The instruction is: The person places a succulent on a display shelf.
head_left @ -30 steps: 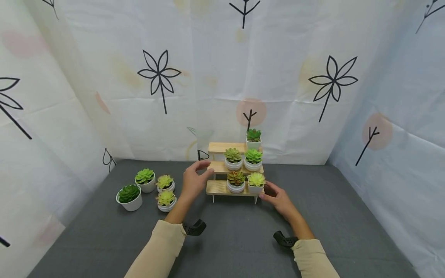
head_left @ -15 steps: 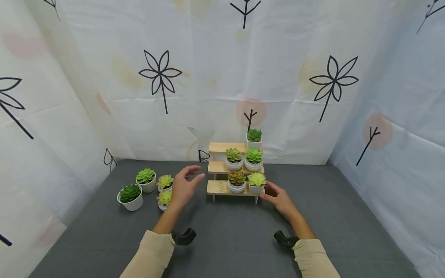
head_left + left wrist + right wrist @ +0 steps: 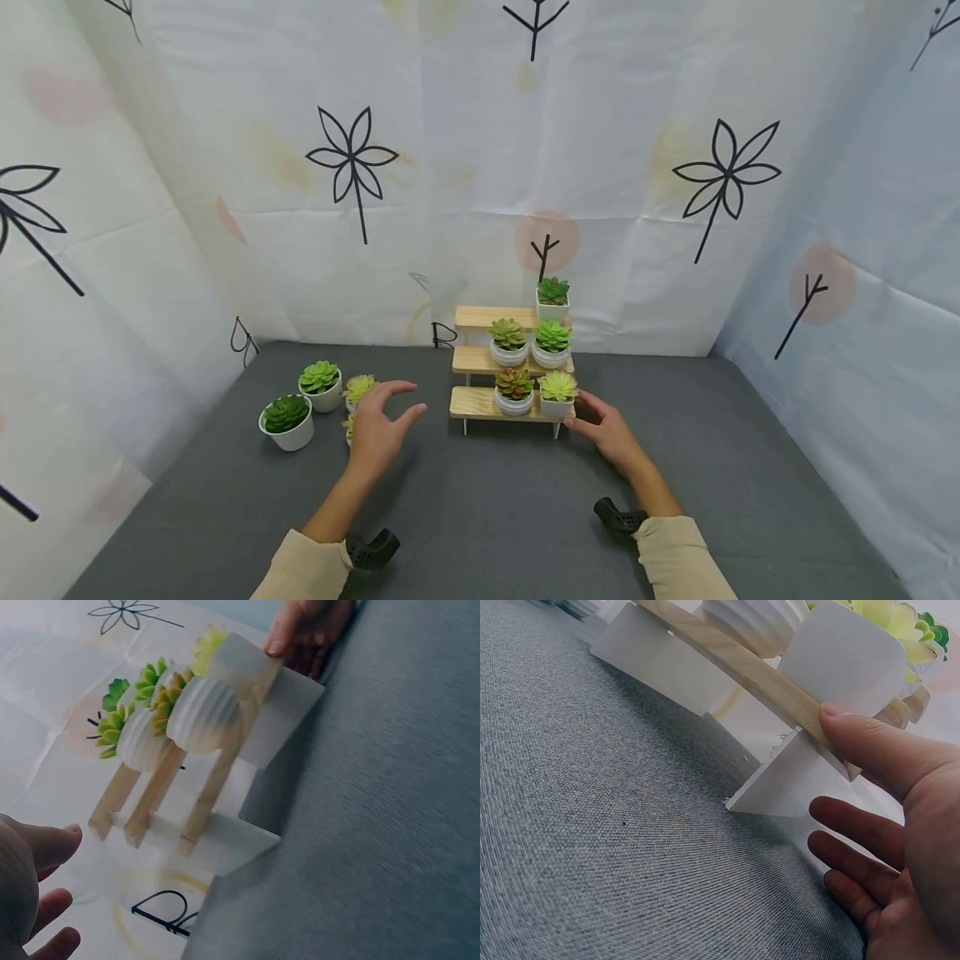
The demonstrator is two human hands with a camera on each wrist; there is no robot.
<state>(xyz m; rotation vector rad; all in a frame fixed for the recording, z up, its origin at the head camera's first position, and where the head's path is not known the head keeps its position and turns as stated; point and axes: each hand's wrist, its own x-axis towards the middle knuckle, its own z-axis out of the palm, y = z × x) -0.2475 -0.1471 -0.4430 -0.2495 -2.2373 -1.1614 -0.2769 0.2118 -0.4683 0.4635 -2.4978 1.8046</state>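
On the grey worktop [image 3: 495,508], in front of a patterned cloth [image 3: 457,142], a three-tier wooden stand [image 3: 471,402]. At the right end of its lowest board, the right hand [image 3: 611,435], pinching that end with the thumb on the front edge, the index finger mostly hidden behind, and the remaining fingers loose below. Left of the stand and apart from it, the left hand [image 3: 377,433], with thumb and fingers spread in a curve around nothing, near two yellow-green succulents [image 3: 358,388] and partly hiding both. Farther left of the stand, a light green succulent [image 3: 320,377] and a dark green succulent [image 3: 287,413] in white pots. On the stand's right side, five more potted succulents [image 3: 514,384] across the three tiers.

As for the stand, probably light and stiff, judging by the thin boards; likely to skid if knocked, so best steadied by a board end. As for the two yellow-green succulents, likely light as well, perhaps slippery around the smooth pot; best taken low by the pot wall, not by possibly delicate leaves.
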